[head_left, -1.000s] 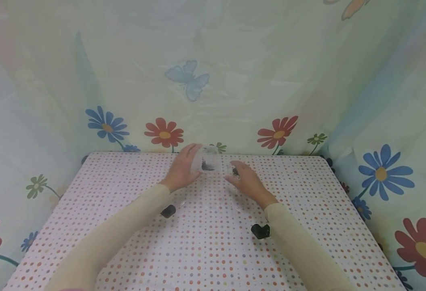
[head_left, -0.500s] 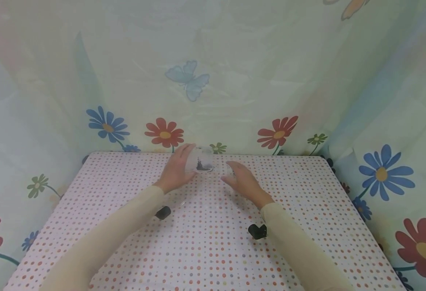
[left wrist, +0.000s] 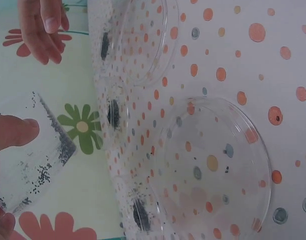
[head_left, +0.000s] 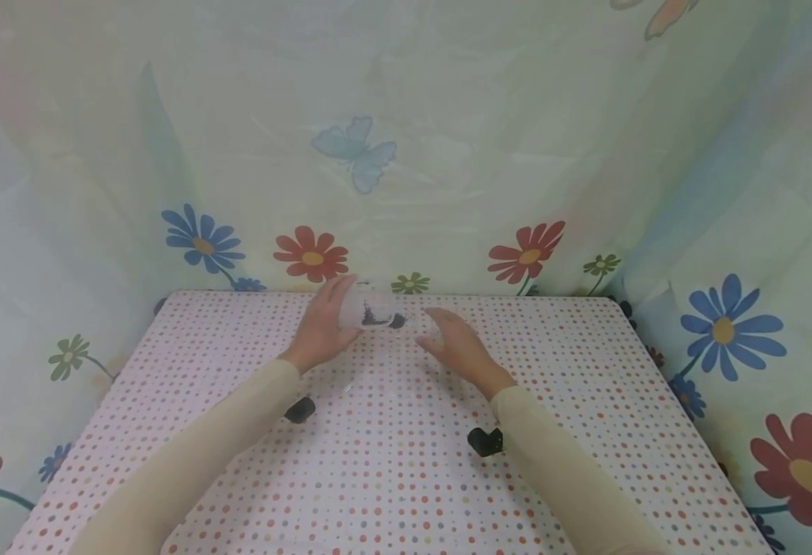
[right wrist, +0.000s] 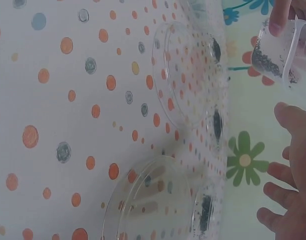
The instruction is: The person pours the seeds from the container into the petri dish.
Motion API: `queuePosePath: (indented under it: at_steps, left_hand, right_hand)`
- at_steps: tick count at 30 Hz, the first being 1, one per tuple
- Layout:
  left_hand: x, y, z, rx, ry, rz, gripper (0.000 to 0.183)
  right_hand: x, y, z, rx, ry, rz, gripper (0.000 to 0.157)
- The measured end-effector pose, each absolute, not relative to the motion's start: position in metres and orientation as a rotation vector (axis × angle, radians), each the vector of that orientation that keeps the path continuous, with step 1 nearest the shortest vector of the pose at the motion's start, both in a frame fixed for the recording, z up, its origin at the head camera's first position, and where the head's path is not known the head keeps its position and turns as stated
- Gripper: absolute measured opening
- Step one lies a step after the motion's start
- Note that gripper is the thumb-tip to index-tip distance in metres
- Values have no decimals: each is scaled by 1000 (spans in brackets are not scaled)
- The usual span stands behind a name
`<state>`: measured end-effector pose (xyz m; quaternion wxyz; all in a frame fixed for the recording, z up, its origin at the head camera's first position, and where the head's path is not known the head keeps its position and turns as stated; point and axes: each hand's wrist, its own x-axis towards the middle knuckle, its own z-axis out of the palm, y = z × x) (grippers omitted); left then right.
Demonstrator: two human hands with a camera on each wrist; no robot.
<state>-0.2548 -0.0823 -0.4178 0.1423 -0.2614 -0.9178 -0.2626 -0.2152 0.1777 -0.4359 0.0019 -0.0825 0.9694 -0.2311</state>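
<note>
My left hand (head_left: 319, 325) grips a clear plastic tub (left wrist: 40, 160) between thumb and fingers. The tub is tilted, with black seed-like grains gathered along its lower side and scattered over its walls. To its right, my right hand (head_left: 460, 348) has its fingers spread and relaxed, holding nothing. At the back of the table lie three shallow clear dishes with small dark piles: a left pile (right wrist: 216, 50), a middle pile (right wrist: 217, 125) and a right pile (right wrist: 205, 212). Nearer the camera are two clear round lids or dishes, a left one (left wrist: 217, 165) and a right one (left wrist: 148, 40).
The dotted tablecloth (head_left: 392, 478) reaches back to a flowered plastic backdrop (head_left: 406, 193), which also hangs at both sides. A dark object (head_left: 300, 410) shows beside the left sleeve, and another dark object (head_left: 485, 442) beside the right sleeve. A few loose grains (left wrist: 226, 170) overlap the left round lid.
My left hand has moved left with the tub, bringing a dark pile into sight at its right. My right hand has shifted slightly left, its fingers still spread.
</note>
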Motion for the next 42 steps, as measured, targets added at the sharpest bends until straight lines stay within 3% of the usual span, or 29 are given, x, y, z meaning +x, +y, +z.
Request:
queuePosePath:
  at_steps: [22,42]
  left_hand:
    - [-261,-101,-423,-688,-2628,-780,94]
    - [-247,-130,-425,-570,-2673,-818,96]
  right_hand:
    - [-216,176,-431,-294,3033,-720,61]
    - [-220,159,-436,-307,3013,-779,58]
